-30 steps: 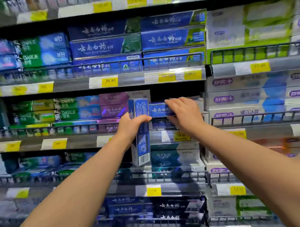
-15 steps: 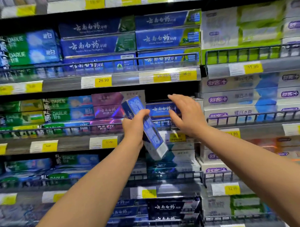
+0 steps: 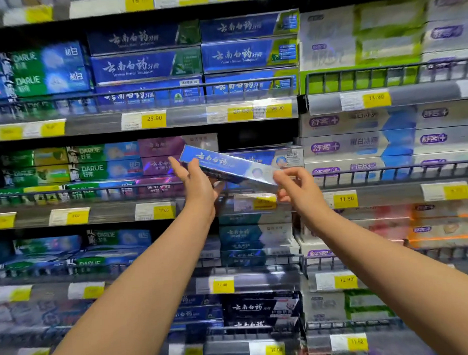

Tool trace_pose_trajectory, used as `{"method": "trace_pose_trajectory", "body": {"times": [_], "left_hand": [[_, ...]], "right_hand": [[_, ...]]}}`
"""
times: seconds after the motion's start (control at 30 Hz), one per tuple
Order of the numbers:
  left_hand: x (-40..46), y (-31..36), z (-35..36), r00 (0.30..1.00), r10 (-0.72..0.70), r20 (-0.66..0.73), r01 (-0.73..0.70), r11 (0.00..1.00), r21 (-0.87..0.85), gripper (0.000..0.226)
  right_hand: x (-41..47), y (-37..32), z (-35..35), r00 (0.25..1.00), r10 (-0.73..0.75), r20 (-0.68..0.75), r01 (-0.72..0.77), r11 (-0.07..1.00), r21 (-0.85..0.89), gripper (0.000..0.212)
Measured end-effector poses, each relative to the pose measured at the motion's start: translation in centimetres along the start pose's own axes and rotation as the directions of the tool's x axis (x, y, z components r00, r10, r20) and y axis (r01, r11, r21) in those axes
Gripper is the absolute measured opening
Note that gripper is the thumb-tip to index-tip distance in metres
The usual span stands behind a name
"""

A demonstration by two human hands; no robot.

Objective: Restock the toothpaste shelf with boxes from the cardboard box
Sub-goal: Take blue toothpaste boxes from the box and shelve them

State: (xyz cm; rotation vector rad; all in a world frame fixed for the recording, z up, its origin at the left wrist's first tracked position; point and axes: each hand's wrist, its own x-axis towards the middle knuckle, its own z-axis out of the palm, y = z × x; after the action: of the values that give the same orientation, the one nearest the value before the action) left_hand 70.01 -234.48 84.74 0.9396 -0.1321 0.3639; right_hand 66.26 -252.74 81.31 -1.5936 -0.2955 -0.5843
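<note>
A long blue and white toothpaste box (image 3: 227, 167) lies almost level in front of the middle shelf (image 3: 109, 212), its right end a little lower. My left hand (image 3: 198, 182) grips its left part from below. My right hand (image 3: 297, 185) pinches its right end. Just behind it, a matching blue box (image 3: 269, 156) lies on the shelf beneath a dark gap. The cardboard box is out of view.
Shelves packed with toothpaste boxes fill the view: green Darlie boxes (image 3: 94, 169) at left, purple boxes (image 3: 160, 150) beside them, white boxes (image 3: 359, 143) at right. A wire rail (image 3: 386, 172) and yellow price tags (image 3: 345, 198) edge each shelf.
The box has swung from upright to almost level. My right hand left the box on the shelf and took hold of the held box's right end.
</note>
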Motion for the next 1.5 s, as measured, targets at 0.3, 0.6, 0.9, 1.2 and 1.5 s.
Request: {"method": "trace_pose_trajectory", "body": {"times": [0.3,0.6,0.9,1.2,1.5], "left_hand": [[1.6,-0.3,-2.6,0.962,0.268,0.056,-0.255,0.803,0.539,0.048],[2.1,1.0,-0.1,0.863,0.431,0.265,-0.484,0.551,0.68,0.025],[4.2,0.6,1.5,0.896,0.413,0.167,-0.387,0.538,0.749,0.029],[4.5,-0.7,1.3,0.945,0.313,0.101,-0.3,0.696,0.652,0.024],[4.7,-0.7,1.1,0.974,0.228,0.014,-0.197,0.807,0.557,0.016]], "right_hand": [[1.1,-1.9,-2.0,0.998,0.059,-0.014,-0.057,0.994,0.088,0.041],[3.9,-3.2,-2.8,0.967,-0.125,-0.223,0.073,0.971,-0.228,0.038],[5.7,-3.0,-2.5,0.907,-0.164,-0.388,0.01,0.929,-0.369,0.03],[6.5,-2.7,-2.6,0.873,-0.003,-0.487,-0.101,0.977,-0.188,0.025],[7.0,-2.1,-3.0,0.867,0.115,-0.485,-0.132,0.991,-0.002,0.017]]}}
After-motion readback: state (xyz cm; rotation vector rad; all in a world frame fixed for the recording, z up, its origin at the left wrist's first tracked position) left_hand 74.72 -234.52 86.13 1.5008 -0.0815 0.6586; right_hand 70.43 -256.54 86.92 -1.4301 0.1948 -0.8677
